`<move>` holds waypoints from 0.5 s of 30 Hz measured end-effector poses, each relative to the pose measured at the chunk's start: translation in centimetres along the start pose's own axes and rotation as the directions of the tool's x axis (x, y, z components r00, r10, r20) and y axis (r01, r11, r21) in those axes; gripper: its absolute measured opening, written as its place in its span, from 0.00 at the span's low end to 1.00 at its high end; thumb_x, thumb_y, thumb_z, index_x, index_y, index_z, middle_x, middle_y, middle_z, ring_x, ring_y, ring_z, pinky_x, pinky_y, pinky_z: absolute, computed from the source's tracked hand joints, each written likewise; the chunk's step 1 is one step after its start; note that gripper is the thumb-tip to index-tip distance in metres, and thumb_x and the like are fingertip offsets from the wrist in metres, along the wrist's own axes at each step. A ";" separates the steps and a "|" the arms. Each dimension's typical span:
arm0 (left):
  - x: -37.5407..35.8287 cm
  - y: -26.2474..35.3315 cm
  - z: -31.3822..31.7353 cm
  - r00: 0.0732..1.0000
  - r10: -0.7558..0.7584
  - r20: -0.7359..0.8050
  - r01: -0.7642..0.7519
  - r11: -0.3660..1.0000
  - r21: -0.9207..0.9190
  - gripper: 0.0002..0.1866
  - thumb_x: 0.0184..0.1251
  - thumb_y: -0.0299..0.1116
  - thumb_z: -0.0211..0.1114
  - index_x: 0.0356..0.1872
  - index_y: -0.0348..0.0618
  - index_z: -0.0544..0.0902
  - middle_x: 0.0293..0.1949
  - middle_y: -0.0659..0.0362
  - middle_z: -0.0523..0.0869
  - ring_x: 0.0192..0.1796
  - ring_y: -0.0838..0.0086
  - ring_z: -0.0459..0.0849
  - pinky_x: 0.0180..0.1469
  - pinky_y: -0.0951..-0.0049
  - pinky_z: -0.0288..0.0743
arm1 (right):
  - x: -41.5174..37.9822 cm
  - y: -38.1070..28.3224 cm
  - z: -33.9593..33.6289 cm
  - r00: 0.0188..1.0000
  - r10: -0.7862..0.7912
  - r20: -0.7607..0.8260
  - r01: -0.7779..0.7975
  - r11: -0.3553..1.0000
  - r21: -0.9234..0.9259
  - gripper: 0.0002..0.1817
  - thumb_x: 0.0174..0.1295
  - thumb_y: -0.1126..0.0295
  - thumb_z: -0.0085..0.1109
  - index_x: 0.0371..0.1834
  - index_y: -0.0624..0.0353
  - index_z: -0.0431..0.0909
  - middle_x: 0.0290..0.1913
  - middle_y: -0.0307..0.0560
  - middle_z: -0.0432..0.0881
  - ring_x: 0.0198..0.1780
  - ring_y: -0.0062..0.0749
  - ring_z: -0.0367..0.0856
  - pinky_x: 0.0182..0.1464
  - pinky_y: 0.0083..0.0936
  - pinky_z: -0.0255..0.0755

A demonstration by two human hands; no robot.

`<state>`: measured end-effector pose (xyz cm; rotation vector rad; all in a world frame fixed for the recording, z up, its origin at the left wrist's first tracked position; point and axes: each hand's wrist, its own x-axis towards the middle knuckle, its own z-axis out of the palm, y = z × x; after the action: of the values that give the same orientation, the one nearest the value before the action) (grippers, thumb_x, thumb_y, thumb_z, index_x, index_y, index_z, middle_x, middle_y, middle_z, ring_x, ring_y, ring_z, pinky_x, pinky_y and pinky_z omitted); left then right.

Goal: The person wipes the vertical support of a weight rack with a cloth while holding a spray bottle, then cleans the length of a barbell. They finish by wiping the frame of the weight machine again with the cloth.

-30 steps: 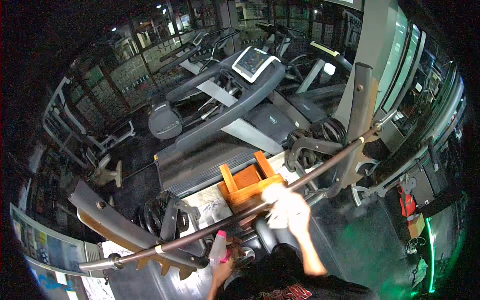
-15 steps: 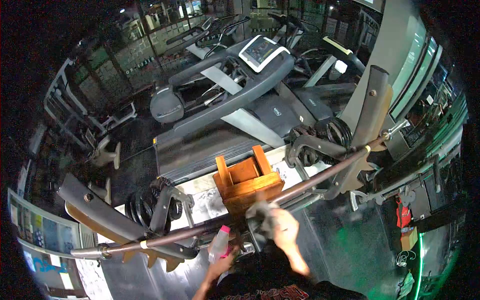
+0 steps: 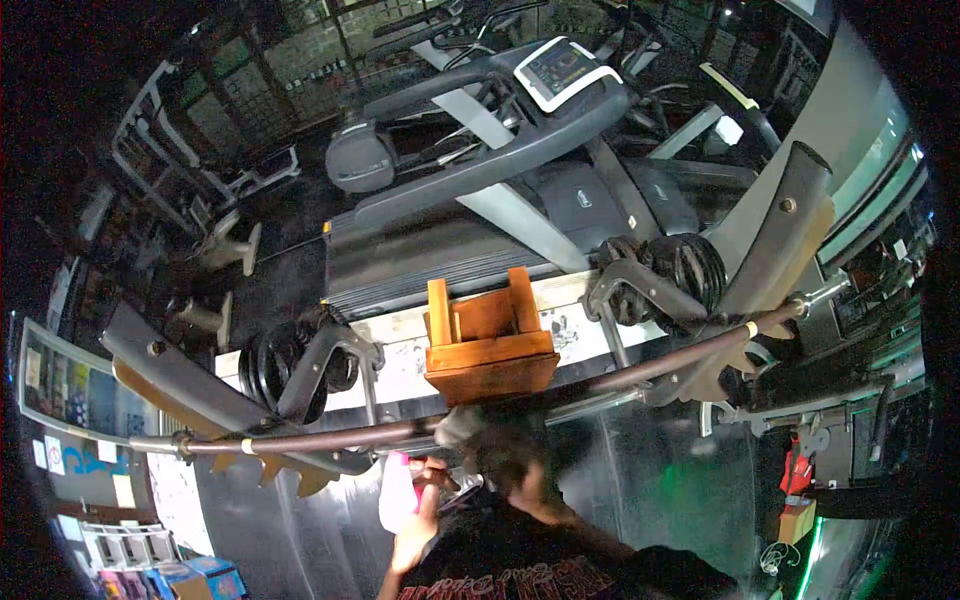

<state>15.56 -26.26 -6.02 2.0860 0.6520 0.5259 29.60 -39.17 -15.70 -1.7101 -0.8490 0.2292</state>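
Note:
My left hand (image 3: 428, 492) is wrapped round a white spray bottle (image 3: 397, 503) with a pink top, held low and just below the barbell (image 3: 330, 437). To its right, my right hand (image 3: 530, 492) is closed on a grey cloth (image 3: 460, 428), smeared by motion. That cloth overlaps the middle of the barbell and the dark pad in front of my body. Right beyond the bar stands an orange-brown wooden stool (image 3: 492, 362).
Rack uprights (image 3: 775, 235) hold the bar at both sides, with black weight plates (image 3: 690, 275) behind. A treadmill (image 3: 430, 240) stands beyond the stool. At lower left are boxes (image 3: 205, 578); at right, a red item (image 3: 797, 470) hangs.
My right hand and the cloth have moved left and inward, towards the bottle. My left hand has shifted slightly left with the bottle. The whole view has turned a little.

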 end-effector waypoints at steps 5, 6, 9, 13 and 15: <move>-0.2 1.7 0.6 0.996 -0.067 -0.057 0.016 0.779 -0.627 0.11 0.65 0.22 0.53 0.48 0.37 0.69 0.44 0.49 0.78 0.35 0.70 0.82 0.44 0.69 0.76 | 4.1 -4.3 -9.4 0.873 -0.334 -0.354 0.205 0.912 -0.355 0.17 0.50 0.75 0.51 0.45 0.64 0.79 0.43 0.52 0.83 0.43 0.44 0.82 0.50 0.35 0.72; -0.5 1.5 0.7 0.995 -0.089 -0.036 0.044 0.758 -0.651 0.12 0.64 0.20 0.53 0.48 0.36 0.69 0.43 0.49 0.78 0.35 0.69 0.82 0.44 0.69 0.76 | 5.2 -6.0 -10.4 0.841 -0.187 -0.508 0.103 0.977 -0.188 0.15 0.52 0.73 0.53 0.43 0.65 0.79 0.40 0.52 0.83 0.43 0.47 0.81 0.49 0.36 0.73; -1.0 1.7 0.5 0.989 -0.148 -0.027 0.101 0.789 -0.607 0.12 0.60 0.16 0.55 0.45 0.35 0.71 0.38 0.50 0.81 0.34 0.69 0.83 0.41 0.70 0.78 | 7.0 -6.8 -13.7 0.862 -0.215 -0.460 0.015 0.916 -0.400 0.09 0.58 0.74 0.54 0.39 0.61 0.82 0.40 0.54 0.83 0.43 0.43 0.82 0.50 0.32 0.73; -1.5 0.9 -1.1 0.973 -0.194 0.123 0.229 0.878 -0.420 0.17 0.57 0.19 0.57 0.49 0.41 0.72 0.32 0.54 0.81 0.28 0.69 0.80 0.31 0.67 0.75 | 8.3 -9.6 -12.2 0.935 -0.105 -0.338 -0.039 0.918 -0.394 0.11 0.56 0.76 0.52 0.40 0.66 0.80 0.42 0.56 0.83 0.45 0.40 0.82 0.49 0.28 0.72; -1.9 -3.9 -1.0 0.914 0.402 0.051 -0.400 0.915 -0.044 0.29 0.52 0.27 0.60 0.60 0.52 0.70 0.26 0.54 0.79 0.19 0.61 0.76 0.20 0.58 0.69 | 8.0 -10.9 -9.4 0.959 0.044 -0.278 -0.128 0.949 -0.289 0.09 0.59 0.73 0.53 0.40 0.58 0.82 0.42 0.48 0.84 0.44 0.41 0.82 0.48 0.31 0.74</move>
<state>12.49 -24.93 -8.98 2.2033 0.1725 0.6945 36.08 -40.29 -0.61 -2.0150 -0.6297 -0.0818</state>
